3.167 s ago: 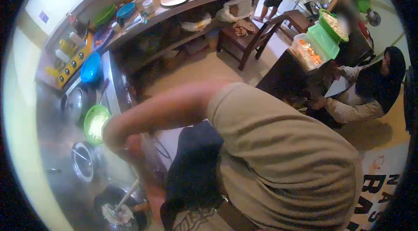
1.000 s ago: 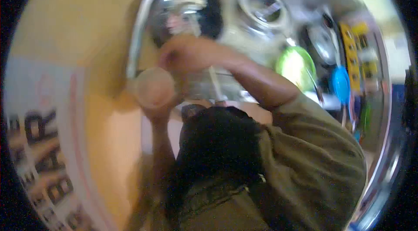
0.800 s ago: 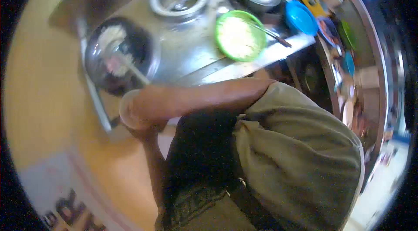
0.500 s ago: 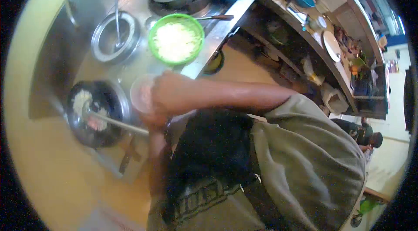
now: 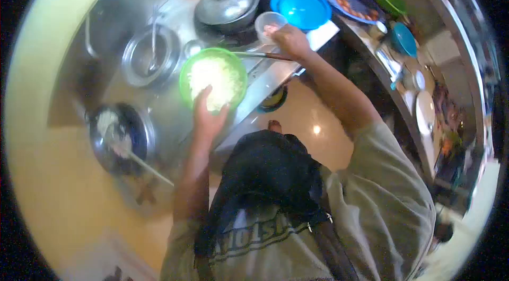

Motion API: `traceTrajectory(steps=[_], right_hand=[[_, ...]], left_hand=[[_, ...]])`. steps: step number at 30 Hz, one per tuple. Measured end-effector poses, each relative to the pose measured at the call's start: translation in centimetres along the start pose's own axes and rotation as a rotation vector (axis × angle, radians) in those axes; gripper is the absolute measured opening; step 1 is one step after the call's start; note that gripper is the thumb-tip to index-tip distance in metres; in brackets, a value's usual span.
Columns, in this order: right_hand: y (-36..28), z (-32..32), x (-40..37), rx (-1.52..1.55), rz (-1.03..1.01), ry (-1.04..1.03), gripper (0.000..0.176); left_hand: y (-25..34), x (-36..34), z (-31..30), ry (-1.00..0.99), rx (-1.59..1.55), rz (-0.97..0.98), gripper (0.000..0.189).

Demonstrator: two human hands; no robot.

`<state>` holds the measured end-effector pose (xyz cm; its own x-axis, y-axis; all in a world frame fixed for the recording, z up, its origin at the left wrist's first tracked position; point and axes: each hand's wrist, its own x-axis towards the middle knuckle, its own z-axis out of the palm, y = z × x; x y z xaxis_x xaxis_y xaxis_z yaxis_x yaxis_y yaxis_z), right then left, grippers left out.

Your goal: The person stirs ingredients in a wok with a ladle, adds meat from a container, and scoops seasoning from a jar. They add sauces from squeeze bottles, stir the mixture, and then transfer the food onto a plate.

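My right hand (image 5: 292, 42) grips a clear plastic container (image 5: 263, 22) with something pinkish inside, beside the blue bowls. My left hand (image 5: 210, 114) reaches to the near edge of a green bowl (image 5: 186, 80) of pale shredded food (image 5: 214, 77); its thumb and fingers are spread at the rim and over the food. At the left, a dark wok (image 5: 114, 156) holds white and pinkish food (image 5: 107, 120), and a long-handled utensil (image 5: 151, 169) rests in it.
A lidded pot (image 5: 227, 4) stands behind the green bowl. Blue bowls (image 5: 301, 8) sit near the counter corner. A metal pot (image 5: 139, 61) with a ladle is at the left. Shelves at the right hold a basket (image 5: 344, 9) and a teal bowl (image 5: 404, 40).
My right hand has moved away from beside the wok to the blue bowls with the container. My left hand has come up to the green bowl.
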<state>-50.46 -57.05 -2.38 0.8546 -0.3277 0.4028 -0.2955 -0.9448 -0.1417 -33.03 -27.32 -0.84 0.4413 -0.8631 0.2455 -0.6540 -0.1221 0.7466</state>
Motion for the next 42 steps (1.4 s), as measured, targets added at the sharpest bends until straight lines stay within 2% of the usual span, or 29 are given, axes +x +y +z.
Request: traceTrajectory(steps=[1,2,3,4,5,6,7,8,9,10,11,13,14,15,16,18,19,20,22,24,25,28,29,32,33,35,37,39,42], right_hand=[[1.0,2.0,0.0,-0.123,0.069,-0.103,0.054],[1.3,2.6,0.7,-0.132,0.24,-0.391,0.059],[1.7,3.3,0.7,-0.031,0.195,-0.276,0.055],[2.0,4.9,0.2,-0.105,0.044,-0.16,0.047],[2.4,6.3,0.2,-0.118,0.125,-0.225,0.041],[0.9,4.6,0.7,-0.093,0.196,-0.426,0.038],[1.2,4.5,-0.2,-0.072,-0.047,-0.257,0.035],[1.5,5.0,-1.1,0.086,0.054,-0.073,0.031],[-1.1,2.3,-0.2,0.111,-0.035,-0.063,0.029],[-1.5,2.4,-0.1,0.163,0.187,-0.109,0.03],[-2.0,3.2,0.2,0.154,0.242,-0.065,0.029],[-11.2,2.6,2.9,0.792,0.367,-0.101,0.029],[-16.9,2.6,4.3,0.667,0.257,-0.198,0.033],[-24.4,2.6,5.9,0.864,0.335,-0.368,0.043],[-31.0,3.4,7.1,0.715,0.225,-0.542,0.059],[-44.5,4.7,9.4,0.778,-0.125,-0.703,0.094],[-49.0,9.3,8.8,0.705,-0.249,-0.604,0.094],[-51.6,12.2,9.3,0.686,-0.24,-0.597,0.094],[-55.3,15.5,9.5,0.721,0.03,-0.92,0.081],[-55.4,15.7,8.2,0.576,0.145,-0.71,0.07],[-54.2,16.2,7.6,0.479,0.097,-0.614,0.066],[-53.4,11.4,8.2,0.395,0.075,-0.617,0.065],[-53.5,10.8,8.8,0.394,0.052,-0.53,0.065],[-55.2,10.3,14.4,0.412,0.032,-0.49,0.061],[-56.1,11.1,16.5,0.388,0.028,-0.5,0.06],[-56.7,14.4,19.5,0.407,-0.058,-0.526,0.061],[-56.7,14.7,19.2,0.388,-0.043,-0.586,0.06],[-55.8,11.1,17.1,0.097,-0.182,-0.796,0.058],[-53.4,7.7,14.8,-0.021,-0.188,-0.81,0.058]], left_hand=[[-0.2,-1.5,-0.8,-0.07,-0.061,-0.094,0.061],[0.1,-3.3,-1.7,-0.112,-0.19,-0.205,0.054],[0.8,-5.1,-2.9,-0.175,-0.405,-0.294,0.051],[-1.5,-8.1,-3.3,-0.225,-0.241,-0.197,0.05],[-1.8,-10.6,-4.5,-0.142,-0.201,-0.26,0.05],[-1.4,-13.4,-5.4,-0.218,-0.363,-0.513,0.048],[-1.2,-16.1,-6.0,-0.29,-0.558,-0.744,0.045],[-2.4,-19.5,-6.1,-0.221,-0.559,-0.776,0.045],[-4.6,-23.2,-5.8,-0.165,-0.527,-0.851,0.045],[-6.2,-26.3,-5.8,-0.117,-0.499,-0.919,0.044],[-7.4,-28.0,-6.1,-0.081,-0.504,-0.935,0.044],[-9.3,-32.2,-7.6,0.139,-0.612,-1.38,0.044],[-11.0,-34.5,-7.8,0.151,-0.623,-1.38,0.044],[-13.5,-37.2,-7.6,0.389,-0.82,-1.439,0.044],[-16.8,-39.9,-7.0,0.628,-1.019,-1.474,0.044],[-27.2,-46.1,-3.9,0.523,-0.725,-1.341,0.043],[-32.0,-48.8,-2.8,0.483,-0.57,-1.281,0.043],[-29.4,-46.5,-6.3,0.6,-1.508,-1.105,0.033],[-30.6,-43.4,-7.1,0.332,-1.073,-1.157,0.032],[-31.8,-42.2,-8.0,0.064,-0.761,-1.123,0.032],[-32.1,-41.7,-8.7,-0.052,-0.64,-1.082,0.032],[-32.5,-41.4,-11.1,-0.303,-0.371,-0.903,0.031],[-32.6,-41.4,-11.9,-0.371,-0.272,-0.821,0.031],[-33.4,-41.8,-13.9,-0.515,0.005,-0.562,0.032],[-34.0,-42.8,-13.3,-0.515,0.008,-0.565,0.032],[-36.1,-45.8,-10.4,-0.244,-0.776,-1.055,0.038],[-35.7,-45.3,-10.7,-0.228,-0.778,-1.104,0.039],[-34.8,-44.5,-11.0,-0.274,-0.711,-1.103,0.041],[-33.7,-43.7,-11.6,-0.354,-0.654,-1.114,0.043]])
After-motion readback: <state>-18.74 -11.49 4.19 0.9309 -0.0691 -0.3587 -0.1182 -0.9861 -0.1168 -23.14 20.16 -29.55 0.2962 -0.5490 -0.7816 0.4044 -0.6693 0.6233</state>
